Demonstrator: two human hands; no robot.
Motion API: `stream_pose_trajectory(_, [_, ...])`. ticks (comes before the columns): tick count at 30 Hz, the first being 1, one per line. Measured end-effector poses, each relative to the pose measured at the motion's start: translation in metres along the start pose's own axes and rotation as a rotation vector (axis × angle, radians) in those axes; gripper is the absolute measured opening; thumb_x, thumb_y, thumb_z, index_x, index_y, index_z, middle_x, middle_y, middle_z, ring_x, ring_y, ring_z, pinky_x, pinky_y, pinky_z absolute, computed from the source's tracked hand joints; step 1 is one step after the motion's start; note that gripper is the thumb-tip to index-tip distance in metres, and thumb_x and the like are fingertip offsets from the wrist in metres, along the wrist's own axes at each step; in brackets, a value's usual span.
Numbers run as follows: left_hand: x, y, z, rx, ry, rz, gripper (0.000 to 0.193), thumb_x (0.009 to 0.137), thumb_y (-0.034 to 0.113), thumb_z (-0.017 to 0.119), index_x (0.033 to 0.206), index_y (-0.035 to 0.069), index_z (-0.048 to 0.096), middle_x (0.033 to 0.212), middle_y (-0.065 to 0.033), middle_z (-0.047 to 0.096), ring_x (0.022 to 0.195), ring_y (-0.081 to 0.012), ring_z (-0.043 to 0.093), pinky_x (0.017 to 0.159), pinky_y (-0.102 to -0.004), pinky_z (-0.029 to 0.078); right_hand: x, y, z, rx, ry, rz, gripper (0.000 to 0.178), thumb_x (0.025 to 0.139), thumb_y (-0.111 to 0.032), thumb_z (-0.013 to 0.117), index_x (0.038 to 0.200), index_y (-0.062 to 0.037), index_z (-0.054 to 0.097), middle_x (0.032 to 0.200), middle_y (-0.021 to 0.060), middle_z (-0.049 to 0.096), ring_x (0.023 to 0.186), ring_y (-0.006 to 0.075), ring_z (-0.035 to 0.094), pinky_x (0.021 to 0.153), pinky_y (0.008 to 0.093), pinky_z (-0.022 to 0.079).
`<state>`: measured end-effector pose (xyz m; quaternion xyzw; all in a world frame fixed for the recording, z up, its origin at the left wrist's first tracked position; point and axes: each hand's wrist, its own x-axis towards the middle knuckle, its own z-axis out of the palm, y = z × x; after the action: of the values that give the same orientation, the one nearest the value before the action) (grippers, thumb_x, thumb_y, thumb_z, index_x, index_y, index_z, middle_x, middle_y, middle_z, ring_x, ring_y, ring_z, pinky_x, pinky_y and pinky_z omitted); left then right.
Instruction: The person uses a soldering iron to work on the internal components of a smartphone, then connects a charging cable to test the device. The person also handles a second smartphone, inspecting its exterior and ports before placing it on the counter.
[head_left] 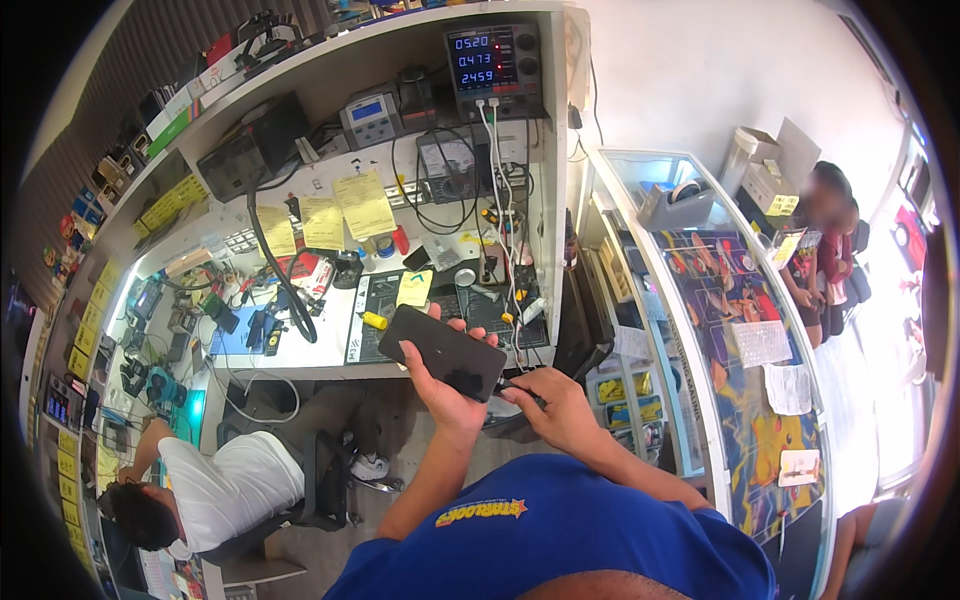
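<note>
My left hand [447,397] is closed round a dark smartphone [446,352], its fingertips showing past the far edge. The phone is held tilted in the air at the bench's front edge, its black face toward me. In my right hand [561,408] a slim dark tool [511,386] with a greenish end is pinched; it looks like a small screwdriver, though most of it is hidden by the fingers. Its tip meets the phone's lower right end. Beyond the phone, a black work mat [376,318] lies on the bench, with a yellow note [415,288] on it.
A power supply [492,62] on the shelf feeds white cables [500,190] down to the bench. A black hose [268,240] arcs over the bench at left. Someone in a white shirt [235,478] sits lower left. At right stands a glass display case [700,330]; people [828,250] stand beyond it.
</note>
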<state>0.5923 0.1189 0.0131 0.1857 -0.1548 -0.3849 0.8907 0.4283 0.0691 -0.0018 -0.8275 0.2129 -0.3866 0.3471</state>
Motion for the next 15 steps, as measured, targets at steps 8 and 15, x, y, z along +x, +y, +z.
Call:
stream_pose_trajectory(8, [-0.0006,-0.0044,-0.0012,0.002,-0.03,-0.026,0.07,0.11,0.065,0.048,0.158,0.014,0.044,0.115,-0.0041,0.061,0.1,-0.0228,0.063,0.1,-0.0509,0.053,0.0001,-0.0023,0.0003,0.019,0.026,-0.022,0.018,0.095,-0.014,0.081,0.102,0.0021,0.077,0.095,0.0174,0.077,0.087,0.0373,0.073,0.079,0.0437,0.058])
stream_pose_trajectory(15, [0.0002,-0.0086,-0.0024,0.014,-0.034,-0.053,0.067,0.111,0.064,0.047,0.158,0.016,0.045,0.113,-0.003,0.06,0.1,-0.0216,0.061,0.099,-0.0479,0.052,-0.0015,-0.0011,-0.0005,0.036,0.02,0.009,0.018,0.095,-0.014,0.081,0.103,0.0018,0.077,0.094,0.0172,0.077,0.086,0.0366,0.073,0.078,0.0432,0.058])
